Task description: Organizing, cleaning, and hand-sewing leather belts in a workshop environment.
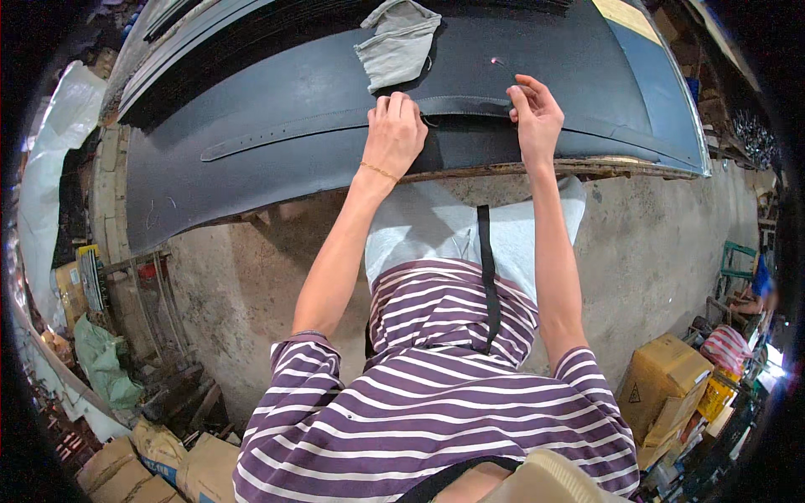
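A long black leather belt (293, 130) with a row of holes near its pointed left end lies across the dark worktable. My left hand (394, 138) is closed over the belt's middle, knuckles up. My right hand (537, 113) hovers at the belt further right, thumb and fingers curled together. Whatever sits between those fingertips is too small or hidden to name. A crumpled grey cloth (398, 46) lies just beyond my left hand. Past my right hand shows a small bright pinkish speck (496, 61), too small to identify.
Dark strips (189, 63) are stacked along the table's far left. The black table surface (193, 180) ends just before my body, with concrete floor (654, 243) below. Cardboard boxes (667, 381) stand on the lower right, and a green sack (105, 365) lies at left.
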Action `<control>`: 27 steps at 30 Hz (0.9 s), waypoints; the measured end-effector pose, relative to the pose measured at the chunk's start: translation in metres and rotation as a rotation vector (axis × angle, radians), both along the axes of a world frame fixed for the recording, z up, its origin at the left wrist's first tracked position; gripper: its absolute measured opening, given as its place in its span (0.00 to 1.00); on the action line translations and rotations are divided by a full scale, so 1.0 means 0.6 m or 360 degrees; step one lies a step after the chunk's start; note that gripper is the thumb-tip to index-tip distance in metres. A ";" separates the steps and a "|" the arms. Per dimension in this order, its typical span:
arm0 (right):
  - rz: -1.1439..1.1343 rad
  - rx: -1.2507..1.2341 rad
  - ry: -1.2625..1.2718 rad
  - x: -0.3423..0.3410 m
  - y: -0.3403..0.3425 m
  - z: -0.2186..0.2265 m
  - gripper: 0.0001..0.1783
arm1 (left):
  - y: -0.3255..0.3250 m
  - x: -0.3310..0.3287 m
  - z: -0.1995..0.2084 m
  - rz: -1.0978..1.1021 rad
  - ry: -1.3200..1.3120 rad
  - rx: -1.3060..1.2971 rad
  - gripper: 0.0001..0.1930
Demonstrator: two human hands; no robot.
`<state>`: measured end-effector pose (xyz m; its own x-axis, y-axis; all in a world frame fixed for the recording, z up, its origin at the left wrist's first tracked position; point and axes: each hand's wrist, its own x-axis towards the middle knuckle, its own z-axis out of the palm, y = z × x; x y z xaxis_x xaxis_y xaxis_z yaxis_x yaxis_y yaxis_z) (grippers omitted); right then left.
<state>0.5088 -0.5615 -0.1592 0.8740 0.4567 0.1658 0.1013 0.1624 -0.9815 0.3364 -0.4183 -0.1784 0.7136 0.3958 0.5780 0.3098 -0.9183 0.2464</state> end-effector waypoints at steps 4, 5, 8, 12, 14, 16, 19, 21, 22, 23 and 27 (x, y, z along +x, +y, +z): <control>-0.0051 0.0019 -0.0074 -0.015 -0.025 0.029 0.11 | 0.010 -0.022 0.020 -0.0276 -0.0125 -0.0260 0.05; -0.0095 0.0011 -0.0166 -0.016 -0.033 0.040 0.11 | 0.001 -0.027 0.037 -0.0260 -0.0018 -0.0354 0.05; -0.0194 0.0032 -0.0358 -0.015 -0.030 0.041 0.10 | 0.007 -0.032 0.065 -0.0196 0.0318 -0.0657 0.04; -0.0151 -0.0039 -0.0568 -0.021 0.010 0.041 0.09 | 0.062 -0.018 0.040 -0.0289 0.0452 -0.0945 0.05; 0.0053 -0.0039 -0.0402 -0.009 0.035 0.019 0.09 | 0.081 -0.005 0.012 -0.0301 -0.0004 -0.0417 0.04; 0.0091 -0.0055 -0.0375 0.013 0.051 -0.017 0.10 | 0.078 -0.006 0.012 -0.0214 -0.0103 -0.0413 0.04; 0.0075 -0.0049 -0.0318 0.018 0.062 -0.037 0.11 | 0.061 -0.028 0.012 -0.0067 -0.0037 -0.0397 0.05; 0.0069 0.0007 -0.0247 0.021 0.059 -0.036 0.12 | 0.042 -0.031 0.019 -0.0037 0.0030 -0.0389 0.05; 0.0081 0.0001 -0.0238 0.019 0.061 -0.038 0.12 | 0.037 -0.030 0.021 -0.0029 0.0091 -0.0373 0.05; 0.0097 0.0023 -0.0205 0.017 0.060 -0.037 0.12 | 0.036 -0.026 0.022 -0.0011 0.0067 -0.0358 0.05; 0.0112 0.0022 -0.0178 0.017 0.058 -0.035 0.11 | 0.042 -0.008 0.029 0.0027 0.0285 -0.0366 0.06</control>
